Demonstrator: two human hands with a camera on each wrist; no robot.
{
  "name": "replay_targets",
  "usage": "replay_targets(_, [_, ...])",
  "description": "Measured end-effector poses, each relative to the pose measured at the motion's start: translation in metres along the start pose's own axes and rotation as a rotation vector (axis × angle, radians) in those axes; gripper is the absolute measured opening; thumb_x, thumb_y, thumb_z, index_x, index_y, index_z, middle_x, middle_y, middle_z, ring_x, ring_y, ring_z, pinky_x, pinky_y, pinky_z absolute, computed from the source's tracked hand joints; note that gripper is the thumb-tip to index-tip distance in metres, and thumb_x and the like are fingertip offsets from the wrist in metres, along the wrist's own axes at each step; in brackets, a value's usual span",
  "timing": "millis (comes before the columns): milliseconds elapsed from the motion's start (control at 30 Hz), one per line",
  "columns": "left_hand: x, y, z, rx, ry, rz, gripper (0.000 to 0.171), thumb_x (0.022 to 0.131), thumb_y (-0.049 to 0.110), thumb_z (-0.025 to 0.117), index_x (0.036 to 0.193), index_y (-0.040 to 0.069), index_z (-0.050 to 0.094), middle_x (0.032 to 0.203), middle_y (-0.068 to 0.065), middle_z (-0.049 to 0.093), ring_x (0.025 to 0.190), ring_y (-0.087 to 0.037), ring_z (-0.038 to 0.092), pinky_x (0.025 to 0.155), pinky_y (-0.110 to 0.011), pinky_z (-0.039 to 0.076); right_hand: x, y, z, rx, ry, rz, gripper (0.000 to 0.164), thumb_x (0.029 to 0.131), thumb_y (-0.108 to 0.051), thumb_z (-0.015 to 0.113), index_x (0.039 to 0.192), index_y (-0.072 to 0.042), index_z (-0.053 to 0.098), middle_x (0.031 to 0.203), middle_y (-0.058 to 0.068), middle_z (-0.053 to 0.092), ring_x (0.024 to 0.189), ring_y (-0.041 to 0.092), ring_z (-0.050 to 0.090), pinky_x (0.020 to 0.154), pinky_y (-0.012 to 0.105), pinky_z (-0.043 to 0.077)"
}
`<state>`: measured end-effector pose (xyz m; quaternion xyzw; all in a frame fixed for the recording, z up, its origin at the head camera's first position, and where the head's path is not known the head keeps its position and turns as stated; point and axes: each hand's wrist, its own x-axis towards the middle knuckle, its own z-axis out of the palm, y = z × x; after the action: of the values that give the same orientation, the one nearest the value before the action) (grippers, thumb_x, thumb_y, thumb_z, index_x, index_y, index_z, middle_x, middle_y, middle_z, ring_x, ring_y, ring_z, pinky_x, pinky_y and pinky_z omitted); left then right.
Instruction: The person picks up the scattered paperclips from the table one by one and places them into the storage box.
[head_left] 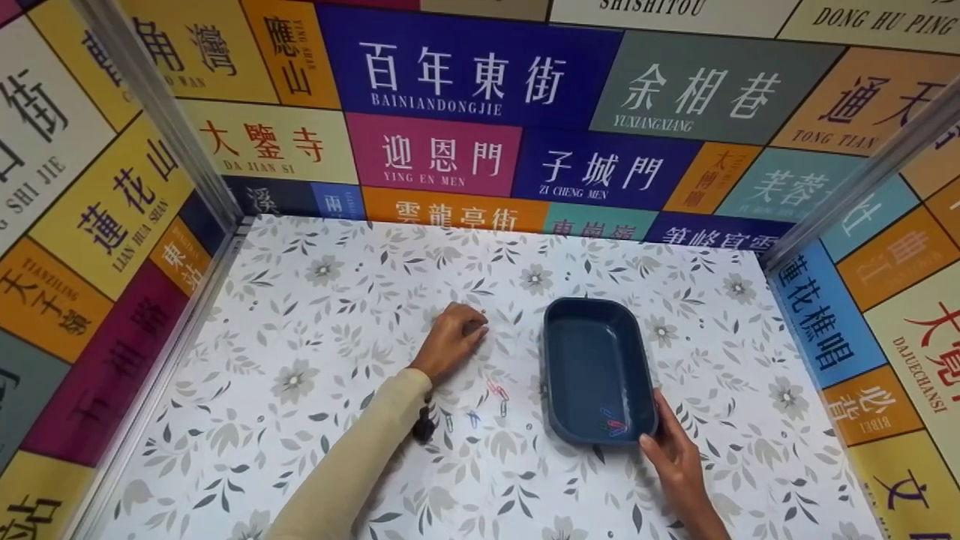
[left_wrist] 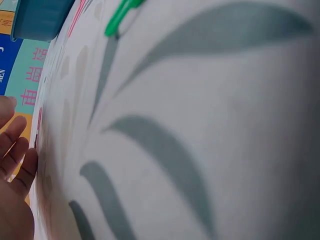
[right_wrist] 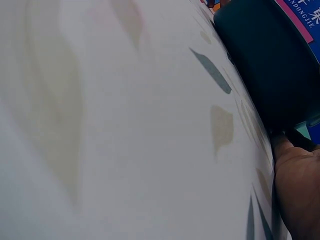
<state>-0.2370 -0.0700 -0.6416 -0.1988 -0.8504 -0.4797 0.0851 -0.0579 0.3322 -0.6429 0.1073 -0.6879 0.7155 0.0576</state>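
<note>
One dark blue tray (head_left: 596, 352), corners rounded; right hand (head_left: 681, 456) grips it, left hand (head_left: 452, 341) loosely curved.

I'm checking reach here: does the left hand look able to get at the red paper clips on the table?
Probably yes: the left hand is close by, just beyond the red paper clips, with nothing visible standing between them; the tray sits off to the right.
</note>
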Motion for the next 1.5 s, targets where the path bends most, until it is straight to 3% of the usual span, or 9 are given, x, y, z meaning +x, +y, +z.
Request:
replay_targets(133, [-0.0005, 0.0038, -0.0066, 0.062, -0.023, 0.003, 0.014, 0.101, 0.007, 0.077, 0.112, 0.000, 0.079, 0.116, -0.011, 0.074, 0.116, -0.029, 0.064, 0.106, -0.044, 0.052, -0.0005, 0.0007, 0.0000, 0.000, -0.004, -0.010, 0.071, 0.105, 0.018, 0.052, 0.167, 0.016, 0.018, 0.178, 0.002, 0.032, 0.157, -0.003, 0.034, 0.123, 0.016, 0.031])
replay_targets(367, [-0.0050, -0.0001, -0.0094, 0.142, -0.041, 0.052, 0.010, 0.102, 0.010, 0.077, 0.106, 0.001, 0.079, 0.117, -0.013, 0.069, 0.119, -0.031, 0.058, 0.108, -0.045, 0.050, -0.0005, 0.0010, -0.0005, -0.014, -0.005, -0.016, 0.071, 0.105, 0.018, 0.052, 0.168, 0.013, 0.019, 0.180, 0.021, 0.021, 0.159, -0.001, 0.033, 0.123, 0.016, 0.030])
replay_targets(700, [-0.0080, 0.0003, -0.0078, 0.198, -0.060, 0.049, 0.009, 0.103, 0.008, 0.078, 0.098, 0.002, 0.081, 0.120, -0.013, 0.067, 0.121, -0.031, 0.056, 0.110, -0.047, 0.049, -0.0002, 0.0030, -0.0004, 0.028, -0.039, -0.057, 0.070, 0.105, 0.020, 0.049, 0.166, 0.018, 0.015, 0.180, 0.015, 0.023, 0.159, -0.002, 0.031, 0.123, 0.017, 0.030])
replay_targets(1000, [-0.0074, 0.0016, -0.0071, 0.237, -0.063, 0.045, 0.010, 0.104, 0.011, 0.077, 0.101, 0.002, 0.081, 0.123, -0.012, 0.065, 0.124, -0.029, 0.055, 0.111, -0.045, 0.049, -0.0006, 0.0022, -0.0001, 0.028, -0.019, -0.030, 0.071, 0.105, 0.020, 0.050, 0.167, 0.016, 0.016, 0.180, 0.008, 0.028, 0.158, -0.002, 0.033, 0.123, 0.016, 0.030])
replay_targets(1267, [-0.0068, 0.0010, -0.0062, 0.252, -0.047, 0.061, 0.008, 0.104, 0.009, 0.076, 0.102, 0.003, 0.081, 0.123, -0.012, 0.064, 0.122, -0.029, 0.056, 0.109, -0.044, 0.050, -0.0011, 0.0008, 0.0010, 0.045, -0.028, -0.057, 0.070, 0.104, 0.021, 0.049, 0.167, 0.017, 0.017, 0.178, 0.002, 0.033, 0.159, -0.001, 0.033, 0.124, 0.016, 0.030])
replay_targets(1500, [-0.0068, 0.0000, -0.0060, 0.250, -0.044, 0.084, 0.007, 0.104, 0.007, 0.075, 0.100, 0.002, 0.080, 0.121, -0.012, 0.064, 0.120, -0.030, 0.056, 0.107, -0.044, 0.051, -0.0010, 0.0022, 0.0002, 0.029, -0.030, -0.066, 0.070, 0.104, 0.021, 0.049, 0.166, 0.017, 0.018, 0.180, 0.012, 0.027, 0.159, 0.000, 0.033, 0.124, 0.016, 0.030])
